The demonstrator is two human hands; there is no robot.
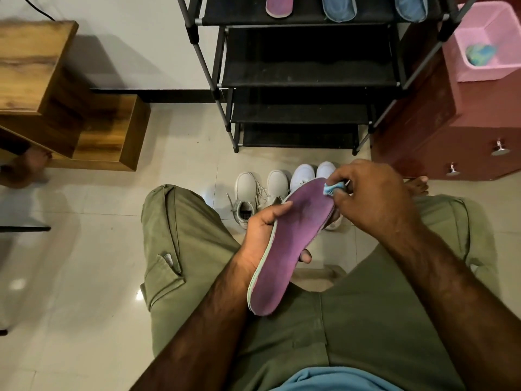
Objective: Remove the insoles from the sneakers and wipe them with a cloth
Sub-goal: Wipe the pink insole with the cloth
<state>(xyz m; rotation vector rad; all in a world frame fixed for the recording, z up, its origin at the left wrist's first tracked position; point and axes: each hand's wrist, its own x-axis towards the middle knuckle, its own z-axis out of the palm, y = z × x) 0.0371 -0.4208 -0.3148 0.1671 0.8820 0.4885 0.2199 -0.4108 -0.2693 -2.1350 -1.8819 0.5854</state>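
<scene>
The left hand (263,224) grips a purple insole (290,244) over the lap; the right hand (372,196) pinches a blue cloth (334,188) at its toe. Sneakers (262,193) stand on the floor beyond. Farther off, the shoe rack (310,71) carries three insoles (338,7), and the pink bin (490,40) holds a crumpled rag (480,54).

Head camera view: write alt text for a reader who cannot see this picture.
A seated person's left hand holds a purple insole over their lap while the right hand pinches a small blue cloth against its far end. Two pairs of pale sneakers stand on the tiled floor before a black shoe rack with three more insoles on its upper shelf.
</scene>
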